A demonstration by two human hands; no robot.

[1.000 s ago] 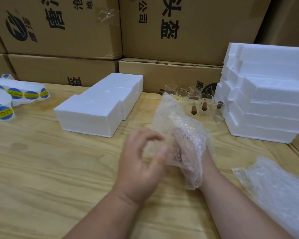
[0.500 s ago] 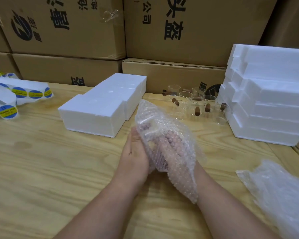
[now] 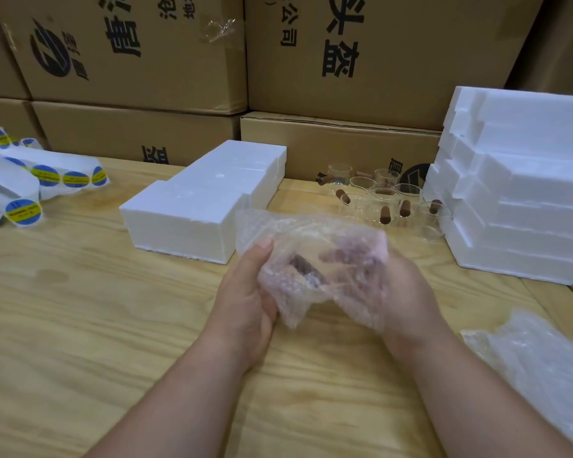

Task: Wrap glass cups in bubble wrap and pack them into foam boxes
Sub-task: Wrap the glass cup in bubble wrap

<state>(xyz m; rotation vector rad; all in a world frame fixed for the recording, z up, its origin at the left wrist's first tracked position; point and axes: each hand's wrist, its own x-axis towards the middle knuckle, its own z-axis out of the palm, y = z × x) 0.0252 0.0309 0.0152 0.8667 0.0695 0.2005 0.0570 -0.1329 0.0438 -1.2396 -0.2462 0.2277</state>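
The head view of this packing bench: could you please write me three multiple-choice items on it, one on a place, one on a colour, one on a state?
1. The unwrapped glass cups stand:
A. beside the foam box stack
B. on the label strips
C. at the near edge

2. The round labels are:
A. red and white
B. blue and yellow
C. green

3. The bubble wrap bundle is:
A. lying on the table
B. inside a foam box
C. held in both hands

Key:
A, glass cups sit next to the foam box stack.
B, round labels show it.
C, left hand and right hand grip the bubble wrap bundle.
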